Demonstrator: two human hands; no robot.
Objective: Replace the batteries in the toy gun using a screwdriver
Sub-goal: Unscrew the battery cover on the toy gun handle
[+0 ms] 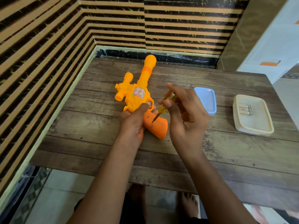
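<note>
Currently, the left hand (134,125) is gripping the yellow-orange plastic toy gun (139,94) around the trigger area, and the gun is lying on the brown wood-grain counter (97,143) with its barrel pointing away. The right hand (182,113) is pinching the yellow transparent-handled screwdriver (163,107), whose tip is sitting just beside the small screw (152,126) in the darker orange grip (contact cannot be confirmed). Batteries (245,109) are lying in the cream rectangular plastic container (258,130), near the pale blue lid (207,101).

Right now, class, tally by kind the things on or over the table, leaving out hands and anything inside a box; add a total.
Toy gun: 1
Screwdriver: 1
Plastic boxes: 2 (blue box, cream box)
Total: 4
</note>
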